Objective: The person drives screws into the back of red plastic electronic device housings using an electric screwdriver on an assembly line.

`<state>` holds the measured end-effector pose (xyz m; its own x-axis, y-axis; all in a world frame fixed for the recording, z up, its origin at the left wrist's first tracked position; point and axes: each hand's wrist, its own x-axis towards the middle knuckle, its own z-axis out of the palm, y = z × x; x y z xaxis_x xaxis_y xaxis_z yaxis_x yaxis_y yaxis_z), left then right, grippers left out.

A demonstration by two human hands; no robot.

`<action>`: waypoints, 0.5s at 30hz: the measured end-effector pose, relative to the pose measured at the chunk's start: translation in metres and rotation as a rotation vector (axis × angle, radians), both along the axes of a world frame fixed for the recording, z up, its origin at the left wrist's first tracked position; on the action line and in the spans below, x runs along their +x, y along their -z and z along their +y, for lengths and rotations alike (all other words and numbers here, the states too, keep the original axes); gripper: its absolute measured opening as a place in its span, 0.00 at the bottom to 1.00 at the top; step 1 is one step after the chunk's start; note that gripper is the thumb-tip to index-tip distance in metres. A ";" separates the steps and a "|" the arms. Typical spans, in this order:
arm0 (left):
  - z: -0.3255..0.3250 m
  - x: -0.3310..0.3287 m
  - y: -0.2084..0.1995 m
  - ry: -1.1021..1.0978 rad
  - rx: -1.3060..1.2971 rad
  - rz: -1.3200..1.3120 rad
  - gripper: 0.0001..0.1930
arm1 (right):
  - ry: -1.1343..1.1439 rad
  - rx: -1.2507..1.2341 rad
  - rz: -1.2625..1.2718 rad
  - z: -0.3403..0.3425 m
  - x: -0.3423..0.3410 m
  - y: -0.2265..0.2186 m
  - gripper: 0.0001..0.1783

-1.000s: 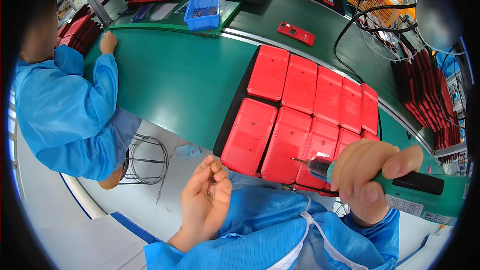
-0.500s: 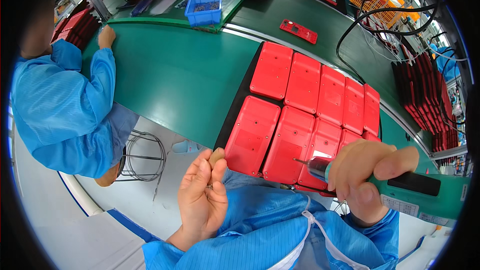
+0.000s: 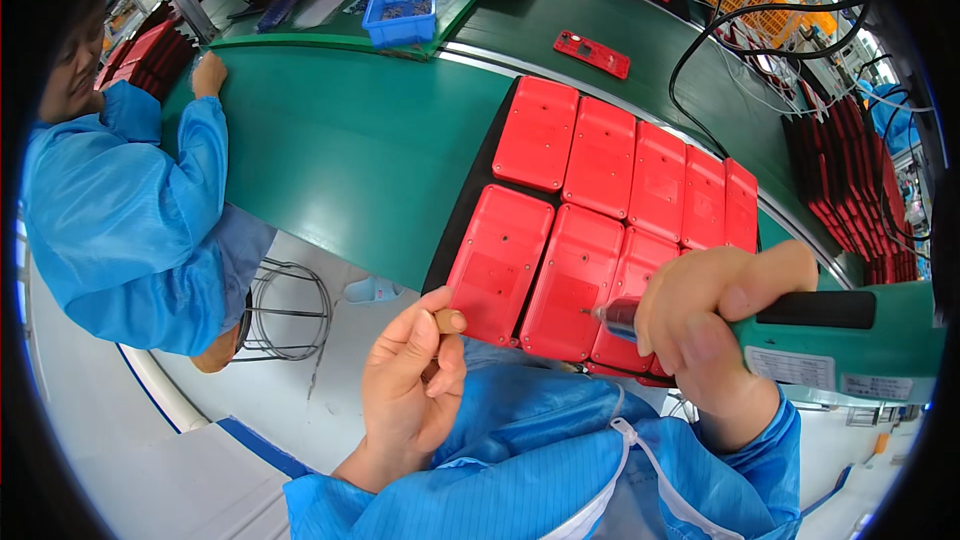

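Note:
My right hand (image 3: pixel 705 330) is wrapped round a green electric screwdriver (image 3: pixel 845 340), which lies nearly level. Its bit points left, over one of the red plastic housings (image 3: pixel 572 275); whether the tip touches cannot be told. Several such housings lie in two rows on a black tray (image 3: pixel 460 215), with small screw holes in them. My left hand (image 3: pixel 405 380) is raised by the tray's near left corner, thumb and fingers pinched together. A tan cover, apparently a finger cot (image 3: pixel 452 321), is on one fingertip. Whatever the pinch holds is too small to make out.
Left, a person in a blue smock (image 3: pixel 130 210) rests a hand on the green table (image 3: pixel 350 140). A blue bin (image 3: pixel 402 12) of small metal parts stands behind. A red panel (image 3: pixel 592 54) lies beyond the tray. Black cables (image 3: pixel 690 65) hang at right, near stacked red-edged trays (image 3: pixel 845 180).
The screwdriver and my right hand have shifted slightly left and up, the bit now over a neighbouring spot. My left hand has turned a little, its fingers still pinched.

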<state>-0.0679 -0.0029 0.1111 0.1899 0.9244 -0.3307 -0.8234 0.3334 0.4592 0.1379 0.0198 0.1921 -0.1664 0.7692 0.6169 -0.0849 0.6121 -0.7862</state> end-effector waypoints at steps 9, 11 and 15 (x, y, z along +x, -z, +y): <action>-0.016 0.003 -0.001 0.126 0.092 -0.025 0.08 | 0.038 -0.005 -0.118 -0.008 -0.005 -0.007 0.15; -0.020 0.007 0.003 0.166 0.081 -0.029 0.08 | -0.044 -0.039 0.118 -0.010 -0.008 -0.006 0.17; -0.019 0.010 0.005 0.289 0.048 -0.067 0.09 | -0.120 -0.001 0.380 -0.032 -0.022 -0.023 0.19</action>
